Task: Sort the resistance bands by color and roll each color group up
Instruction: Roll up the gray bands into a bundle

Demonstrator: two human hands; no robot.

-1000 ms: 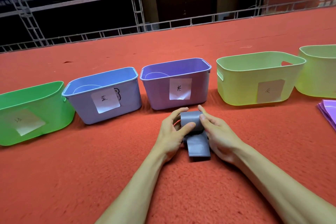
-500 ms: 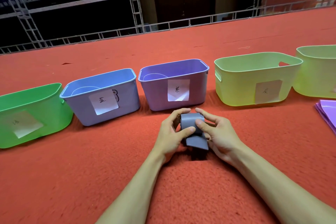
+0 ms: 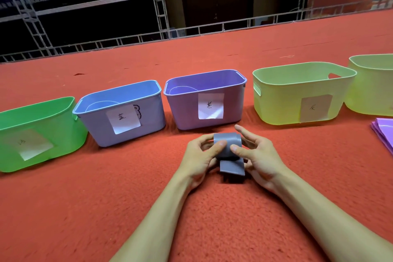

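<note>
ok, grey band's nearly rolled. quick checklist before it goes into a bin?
1. Grip: left hand and right hand both pinch the grey band roll - ok.
2. Roll finished: a loose tail hangs below it - not ok.
3. Roll tight and even: edges look aligned; inner turns hidden - cannot tell.
4. Matching bin: the yellow-green bin has a grey label; the character is too small to read - cannot tell.
5. That bin is empty: its floor is hidden - cannot tell.
6. Other colours left: purple bands lie flat at the right edge - not ok.
</note>
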